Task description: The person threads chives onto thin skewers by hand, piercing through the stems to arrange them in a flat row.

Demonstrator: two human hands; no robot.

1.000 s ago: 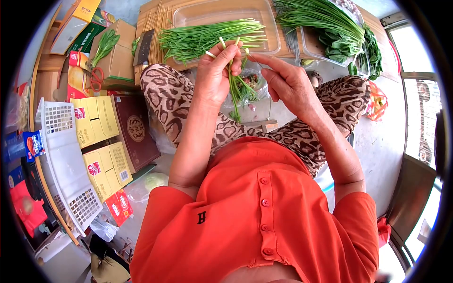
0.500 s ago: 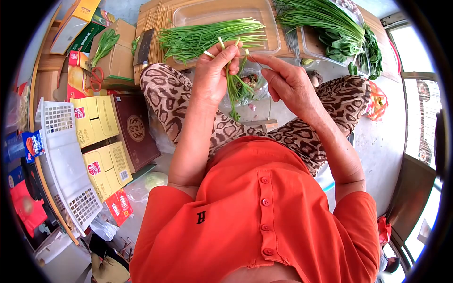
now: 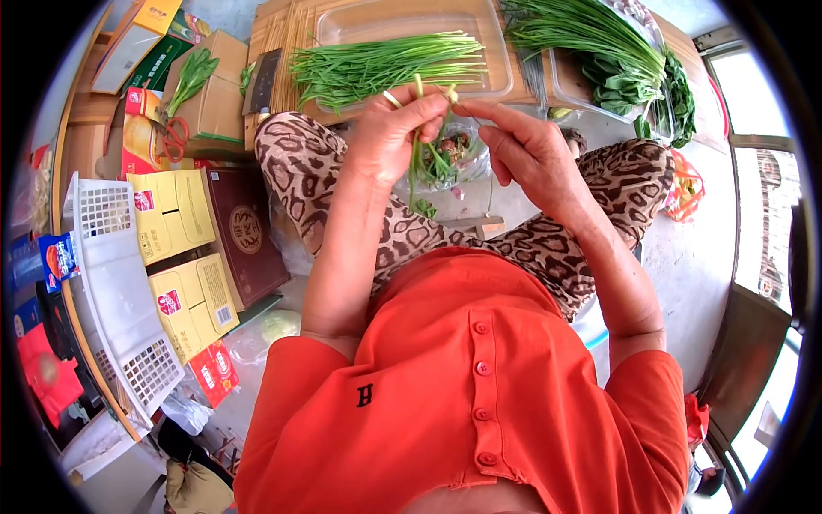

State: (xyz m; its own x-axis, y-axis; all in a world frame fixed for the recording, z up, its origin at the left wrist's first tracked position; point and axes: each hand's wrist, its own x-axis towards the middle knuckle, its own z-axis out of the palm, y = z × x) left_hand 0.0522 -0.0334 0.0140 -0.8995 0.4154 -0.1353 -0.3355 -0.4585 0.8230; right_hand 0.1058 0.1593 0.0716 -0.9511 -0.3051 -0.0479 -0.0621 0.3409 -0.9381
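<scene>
My left hand [image 3: 390, 141] is closed round several green leafy stems [image 3: 417, 163], their pale cut ends sticking up past the fingers and their leaves hanging down. My right hand [image 3: 529, 146] pinches a thin metal skewer [image 3: 491, 182] that slants down below the fingers. Fingertips of both hands meet close together at the stem ends. Just beyond them, a pile of green chives [image 3: 390, 64] lies over a clear plastic tray [image 3: 411, 19]. Under the hands is a plastic bag with greens scraps [image 3: 461, 150].
At the far right lie more chives [image 3: 591, 38] and dark leafy greens [image 3: 615, 84]. Metal skewers [image 3: 533, 77], bamboo skewers [image 3: 289, 38] and a knife blade [image 3: 262, 79] are on the wooden table. Red scissors [image 3: 175, 139], cartons [image 3: 175, 218] and a white basket [image 3: 124, 291] stand left.
My left hand has shifted slightly right and down, bringing the stems closer to my right hand. The right hand stays almost in place with the skewer.
</scene>
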